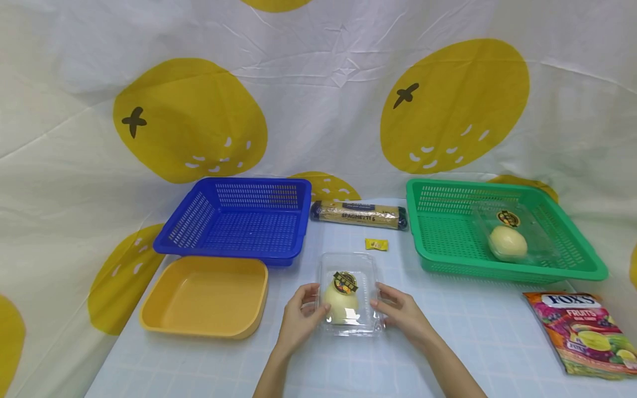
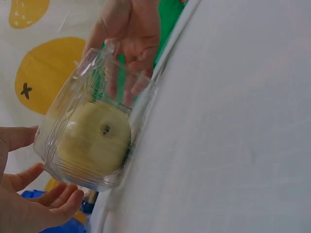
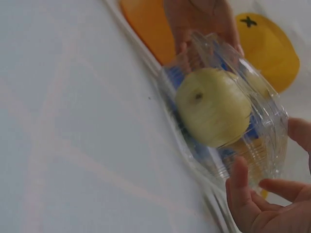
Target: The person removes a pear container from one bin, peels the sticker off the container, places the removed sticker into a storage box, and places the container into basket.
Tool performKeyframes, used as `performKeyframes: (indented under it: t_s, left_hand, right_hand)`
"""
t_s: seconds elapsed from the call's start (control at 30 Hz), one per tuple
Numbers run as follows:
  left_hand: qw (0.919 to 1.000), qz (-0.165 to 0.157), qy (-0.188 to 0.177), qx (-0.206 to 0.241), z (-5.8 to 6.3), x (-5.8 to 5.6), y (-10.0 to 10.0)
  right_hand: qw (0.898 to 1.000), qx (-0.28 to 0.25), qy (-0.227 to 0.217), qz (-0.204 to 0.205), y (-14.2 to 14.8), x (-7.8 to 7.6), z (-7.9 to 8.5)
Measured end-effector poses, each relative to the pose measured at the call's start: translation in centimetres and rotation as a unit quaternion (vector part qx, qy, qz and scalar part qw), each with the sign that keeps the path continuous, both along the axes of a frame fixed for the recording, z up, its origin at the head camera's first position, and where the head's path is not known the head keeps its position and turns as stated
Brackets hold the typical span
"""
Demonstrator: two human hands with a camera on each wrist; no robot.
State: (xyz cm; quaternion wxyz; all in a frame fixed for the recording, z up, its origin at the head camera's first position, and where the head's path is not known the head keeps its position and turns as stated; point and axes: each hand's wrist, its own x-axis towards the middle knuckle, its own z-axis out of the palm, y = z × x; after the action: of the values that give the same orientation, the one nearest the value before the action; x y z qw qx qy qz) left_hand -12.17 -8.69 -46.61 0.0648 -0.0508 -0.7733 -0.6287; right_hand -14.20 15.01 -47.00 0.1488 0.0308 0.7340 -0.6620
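Observation:
A clear plastic clamshell box stands at the front middle of the table. It contains a pale yellow, pear-like fruit and has a round dark-and-gold label on its lid. My left hand holds the box's left side, thumb over the lid edge. On the opposite side my right hand holds it the same way. Both wrist views show the fruit's dark blossom end through the clear wall, with fingers at the box's sides.
A blue basket and a yellow tub stand left. At right, a green basket holds another boxed fruit. A spaghetti pack and small yellow wrapped sweet lie behind; a Fox's candy bag lies front right.

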Motion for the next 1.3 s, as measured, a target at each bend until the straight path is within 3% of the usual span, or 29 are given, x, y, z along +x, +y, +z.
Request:
performKeyframes:
  t_s: [0.2,0.4,0.57,0.83,1.07,1.3]
  left_hand:
    - [0.9963,0.045,0.070,-0.019,0.8,-1.7,0.7]
    - [0.9896,0.046,0.126,-0.052,1.1,-3.6,1.4]
    - [0.9888,0.034,0.122,-0.078,0.9,-4.6,1.9]
    - [0.9885,0.036,0.118,-0.087,-0.1,-5.4,2.3]
    - [0.9824,0.021,0.143,-0.118,-0.4,-5.5,2.2]
    - [0.9824,0.020,0.140,-0.123,-0.7,-5.4,2.3]
  right_hand:
    - [1.000,-0.007,0.002,0.001,0.0,-0.2,0.0]
    - [1.000,0.001,0.006,0.000,0.1,-0.2,-0.2]
    - [1.000,0.002,0.006,-0.003,0.1,-0.2,-0.3]
    - [1.000,0.004,0.006,-0.006,0.1,-0.3,-0.5]
    - [1.000,0.003,0.013,-0.010,0.0,-0.2,-0.6]
    - [1.000,0.019,0.004,-0.020,-0.2,0.0,-0.6]
